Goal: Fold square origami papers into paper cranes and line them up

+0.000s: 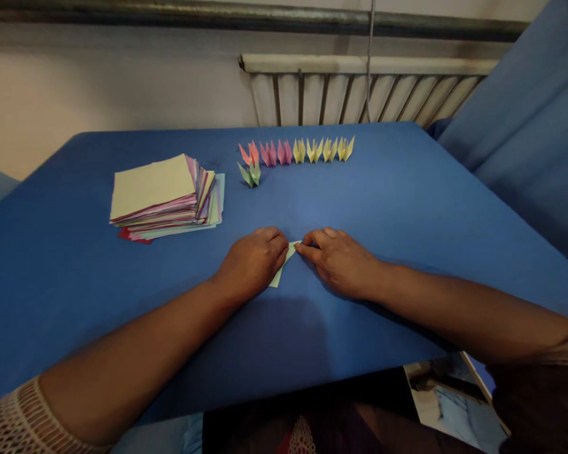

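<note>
A small folded piece of pale green paper [278, 277] lies between my hands near the middle of the blue table. My left hand [258, 257] is closed over the paper's left side and hides much of it. With thumb and fingers pinched together, my right hand [334, 260] grips the paper's upper right tip. Beyond my hands stands a green paper crane [250, 174], in front of a row of folded cranes: an orange one [250, 154], pink ones [284, 153] and several yellow ones [315, 151].
To the left sits a thick, uneven stack of coloured paper sheets [154, 189], a pale yellow one on top. The blue-covered table [397, 208] reaches back to a wall with a radiator [360, 66]. A blue curtain [534, 126] hangs at the right.
</note>
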{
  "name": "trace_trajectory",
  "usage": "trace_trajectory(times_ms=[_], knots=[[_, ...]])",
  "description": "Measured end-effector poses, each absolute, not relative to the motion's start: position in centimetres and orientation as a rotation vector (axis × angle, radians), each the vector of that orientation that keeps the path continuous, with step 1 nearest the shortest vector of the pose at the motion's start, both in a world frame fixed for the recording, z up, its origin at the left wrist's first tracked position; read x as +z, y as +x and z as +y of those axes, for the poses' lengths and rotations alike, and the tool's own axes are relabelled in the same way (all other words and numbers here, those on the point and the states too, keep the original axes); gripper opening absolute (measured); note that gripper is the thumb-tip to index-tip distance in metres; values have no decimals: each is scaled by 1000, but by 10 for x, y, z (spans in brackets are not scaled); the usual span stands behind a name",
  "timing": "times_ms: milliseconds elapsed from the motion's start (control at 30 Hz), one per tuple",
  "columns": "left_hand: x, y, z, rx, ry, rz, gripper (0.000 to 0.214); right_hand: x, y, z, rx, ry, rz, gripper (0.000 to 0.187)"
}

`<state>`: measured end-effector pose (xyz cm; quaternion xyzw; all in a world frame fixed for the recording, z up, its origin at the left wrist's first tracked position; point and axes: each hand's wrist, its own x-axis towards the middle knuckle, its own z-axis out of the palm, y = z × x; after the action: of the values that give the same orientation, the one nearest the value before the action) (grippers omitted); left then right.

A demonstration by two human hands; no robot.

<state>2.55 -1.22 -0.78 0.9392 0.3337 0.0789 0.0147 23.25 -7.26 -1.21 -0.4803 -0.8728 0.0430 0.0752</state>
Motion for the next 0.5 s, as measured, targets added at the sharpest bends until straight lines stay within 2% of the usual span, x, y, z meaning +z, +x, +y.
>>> trace_trajectory(times_ms=[400,500], knots=[[-3,20,-15,249,2914,947,28,-8,230,-73,188,-1555,-2523,38],[-2,19,-17,237,2924,918,28,-9,228,-74,157,-1598,-2471,44]])
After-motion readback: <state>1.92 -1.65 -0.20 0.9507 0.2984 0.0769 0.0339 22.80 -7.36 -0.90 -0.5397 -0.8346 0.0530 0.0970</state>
